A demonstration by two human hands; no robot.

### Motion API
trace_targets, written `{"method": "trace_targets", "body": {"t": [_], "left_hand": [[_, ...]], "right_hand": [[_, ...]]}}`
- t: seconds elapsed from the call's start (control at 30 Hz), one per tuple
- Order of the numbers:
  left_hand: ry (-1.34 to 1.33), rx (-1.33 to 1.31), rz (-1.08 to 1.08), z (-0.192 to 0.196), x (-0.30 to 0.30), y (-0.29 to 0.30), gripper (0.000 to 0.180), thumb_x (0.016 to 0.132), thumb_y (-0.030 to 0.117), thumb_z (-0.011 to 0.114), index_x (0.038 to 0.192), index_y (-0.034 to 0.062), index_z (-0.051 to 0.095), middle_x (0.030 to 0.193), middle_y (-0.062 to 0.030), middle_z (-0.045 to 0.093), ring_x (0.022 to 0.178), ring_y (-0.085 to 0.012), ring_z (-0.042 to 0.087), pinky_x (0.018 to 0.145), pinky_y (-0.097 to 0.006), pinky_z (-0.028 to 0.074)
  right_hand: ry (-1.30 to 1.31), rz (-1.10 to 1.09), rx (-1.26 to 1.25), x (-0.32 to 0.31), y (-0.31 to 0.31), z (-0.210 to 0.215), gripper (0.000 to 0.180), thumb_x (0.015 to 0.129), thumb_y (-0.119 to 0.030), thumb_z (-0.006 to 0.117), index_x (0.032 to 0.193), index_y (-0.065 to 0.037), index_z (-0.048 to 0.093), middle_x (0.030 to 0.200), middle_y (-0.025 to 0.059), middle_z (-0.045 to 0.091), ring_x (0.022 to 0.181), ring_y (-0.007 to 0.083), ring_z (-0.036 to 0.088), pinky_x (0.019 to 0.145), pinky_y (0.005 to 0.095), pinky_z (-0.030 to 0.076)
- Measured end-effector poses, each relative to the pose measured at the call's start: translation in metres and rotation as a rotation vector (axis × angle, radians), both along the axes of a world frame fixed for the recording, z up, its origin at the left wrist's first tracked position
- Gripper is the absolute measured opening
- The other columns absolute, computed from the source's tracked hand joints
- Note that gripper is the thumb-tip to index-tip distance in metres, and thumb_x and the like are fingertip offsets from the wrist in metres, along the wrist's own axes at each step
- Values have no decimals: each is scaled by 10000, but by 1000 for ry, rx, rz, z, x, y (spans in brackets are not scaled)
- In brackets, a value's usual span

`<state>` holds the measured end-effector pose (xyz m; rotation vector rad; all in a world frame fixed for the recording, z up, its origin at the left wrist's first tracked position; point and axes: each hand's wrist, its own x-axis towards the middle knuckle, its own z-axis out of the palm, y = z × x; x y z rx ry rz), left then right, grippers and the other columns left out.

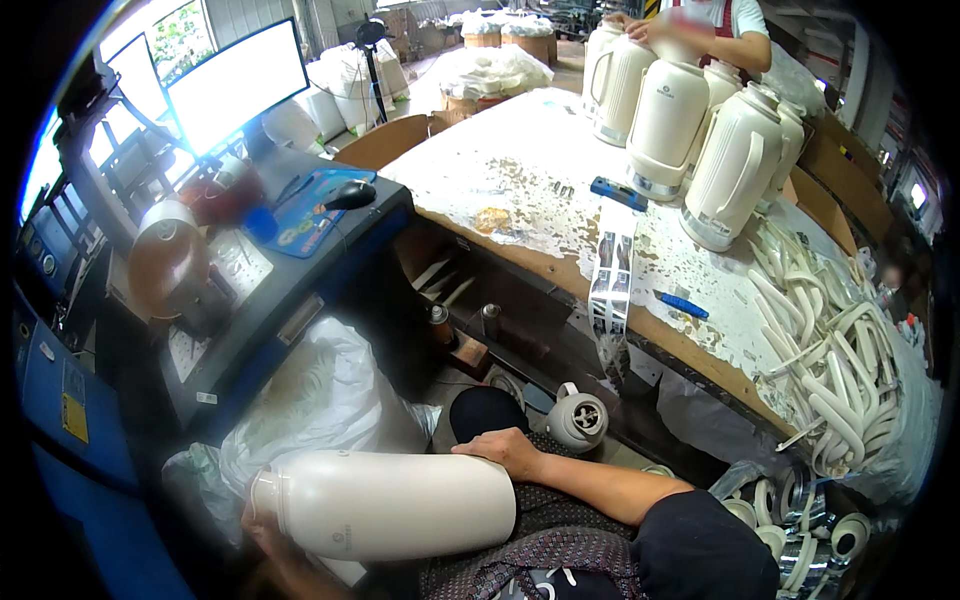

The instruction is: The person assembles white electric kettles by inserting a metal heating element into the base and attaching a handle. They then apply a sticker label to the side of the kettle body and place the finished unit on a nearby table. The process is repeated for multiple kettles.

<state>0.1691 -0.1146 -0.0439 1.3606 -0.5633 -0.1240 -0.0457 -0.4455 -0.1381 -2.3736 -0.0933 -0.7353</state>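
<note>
A cream flask (395,505) lies sideways across the lap, neck toward the left hand (262,528) cupping it from below, right hand (505,450) resting loosely curled on its base end.

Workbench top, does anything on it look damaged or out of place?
Yes. The workbench has white coating flaked away in patches, showing brown beneath. A strip of labels droops over its front edge instead of lying flat.

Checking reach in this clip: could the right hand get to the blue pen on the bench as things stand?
Probably yes. The right hand rests on the flask in the lap, holding nothing else; the blue pen lies near the bench edge with open space between.
</note>
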Motion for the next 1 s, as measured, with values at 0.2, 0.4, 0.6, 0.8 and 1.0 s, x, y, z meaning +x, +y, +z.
{"method": "trace_targets", "body": {"t": [0.2, 0.4, 0.6, 0.8, 1.0], "left_hand": [[20, 168, 179, 13, -17, 23, 420, 935, 267, 630, 1186, -68, 602, 1052, -126, 670, 868, -167, 646, 760, -289, 528], [-93, 128, 224, 28, -50, 22, 355, 951, 232, 601, 1141, -67, 627, 1050, -97, 669, 861, -130, 619, 773, -256, 494], [-346, 29, 145, 70, -65, 13, 368, 874, 264, 675, 1050, -56, 631, 1195, -204, 591, 1059, -236, 585, 902, -362, 470], [-576, -41, -152, 76, -49, -23, 328, 849, 238, 702, 772, 6, 484, 1318, -297, 457, 1194, -385, 503, 1024, -479, 393], [-768, 73, -282, 77, -61, -75, 297, 905, 204, 612, 920, -92, 632, 1325, -250, 508, 1175, -353, 528, 1019, -453, 418]], "right_hand": [[-31, 17, -27, -1, 9, -1, 241, 839, -272, 608, 1023, -141, 692, 777, 22, 663, 706, 209, 653, 608, 338, 522], [-32, 26, -94, -9, 17, 9, 227, 837, -286, 609, 995, -150, 699, 786, 18, 671, 725, 216, 657, 623, 346, 526], [37, -42, -205, -29, 23, 11, 400, 830, -284, 635, 1202, -143, 595, 1190, 85, 591, 1091, 274, 580, 903, 406, 465], [544, -290, 147, -122, 6, -7, 697, 924, -487, 539, 1495, -171, 295, 1484, 200, 358, 1312, 398, 412, 1103, 477, 305], [947, -518, 258, -266, 35, -28, 465, 986, -435, 401, 1282, -100, 529, 1048, 229, 653, 979, 420, 613, 840, 518, 481]]}}
